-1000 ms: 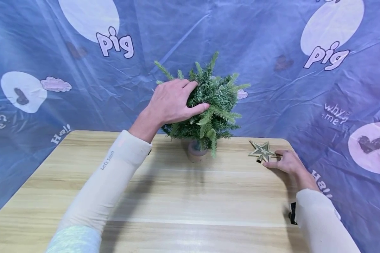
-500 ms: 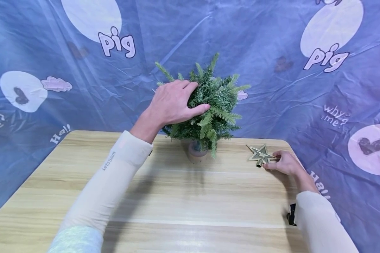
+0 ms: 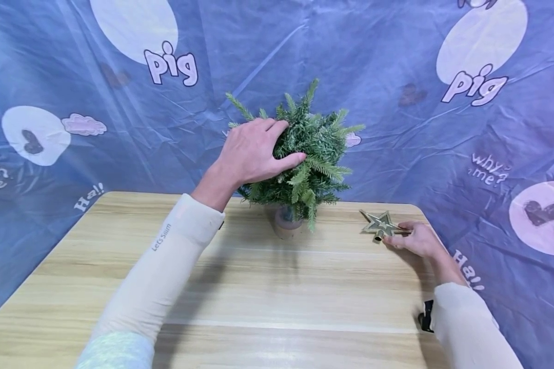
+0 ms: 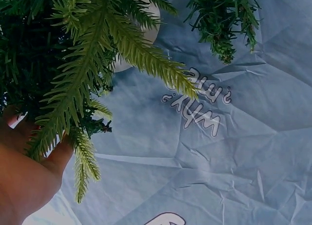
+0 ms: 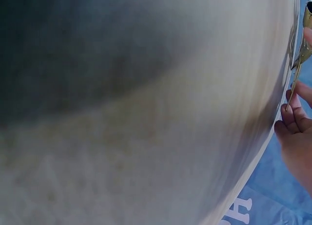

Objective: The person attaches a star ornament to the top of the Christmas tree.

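Observation:
A small artificial Christmas tree [image 3: 320, 136] stands on a pale round base [image 3: 288, 221] near the back of the table. My left hand [image 3: 249, 151] grips its foliage from the left, thumb across the front; the other fingertips are partly hidden among the needles. The left wrist view shows that hand [image 4: 29, 181] behind a light green sprig [image 4: 83, 84]. At the table's right rear, my right hand [image 3: 417, 241] pinches one point of a gold star tree topper [image 3: 379, 222], its short tube facing me. In the right wrist view, the star [image 5: 305, 54] shows only partly, at the right edge.
The wood-grain table [image 3: 258, 297] has its right edge close beside the right hand. A blue printed cloth [image 3: 240, 41] hangs behind the table and along both sides, close behind the tree.
The star has shifted slightly left and tilted a little in my right hand's fingers. My left hand stays on the tree, which has not visibly moved.

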Motion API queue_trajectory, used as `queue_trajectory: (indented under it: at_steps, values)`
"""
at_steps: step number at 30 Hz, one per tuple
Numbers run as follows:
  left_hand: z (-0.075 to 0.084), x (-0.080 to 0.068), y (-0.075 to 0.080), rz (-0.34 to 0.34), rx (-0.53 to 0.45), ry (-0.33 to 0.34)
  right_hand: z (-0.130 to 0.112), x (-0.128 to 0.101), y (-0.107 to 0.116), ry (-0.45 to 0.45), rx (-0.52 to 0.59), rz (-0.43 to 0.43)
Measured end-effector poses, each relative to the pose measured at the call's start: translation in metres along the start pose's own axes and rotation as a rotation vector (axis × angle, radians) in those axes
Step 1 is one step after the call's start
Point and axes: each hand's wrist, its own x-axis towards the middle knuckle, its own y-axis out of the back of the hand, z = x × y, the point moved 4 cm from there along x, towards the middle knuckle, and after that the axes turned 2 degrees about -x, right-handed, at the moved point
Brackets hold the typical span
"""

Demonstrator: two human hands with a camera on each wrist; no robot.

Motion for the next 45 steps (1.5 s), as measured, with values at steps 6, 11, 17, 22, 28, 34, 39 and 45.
queue_trajectory:
  at_steps: [6,11,17,22,28,34,39,45]
  values:
    - [-0.001,-0.001,0.0,-0.001,0.002,0.007,-0.001,0.003,0.001,0.026,-0.002,0.036]
    - [-0.001,-0.002,-0.001,0.01,-0.007,0.003,-0.004,0.002,0.004,0.013,-0.035,0.068]
    - [0.0,-0.001,-0.002,0.009,-0.008,0.006,-0.007,0.001,0.009,0.011,-0.077,0.137]
    - [0.001,-0.001,-0.002,0.009,-0.007,0.007,-0.008,0.001,0.01,0.011,-0.08,0.154]
    - [0.001,-0.001,-0.002,0.003,-0.009,0.009,-0.011,0.002,0.011,0.032,-0.055,0.186]
    - [0.001,-0.001,-0.001,-0.003,-0.003,0.008,-0.018,0.0,0.015,0.044,-0.048,0.216]
    - [0.001,-0.002,-0.001,-0.007,-0.005,0.002,-0.025,-0.002,0.019,0.069,-0.051,0.246]
    - [0.0,-0.002,0.0,-0.001,-0.003,-0.001,-0.038,-0.004,0.024,0.096,-0.039,0.278]
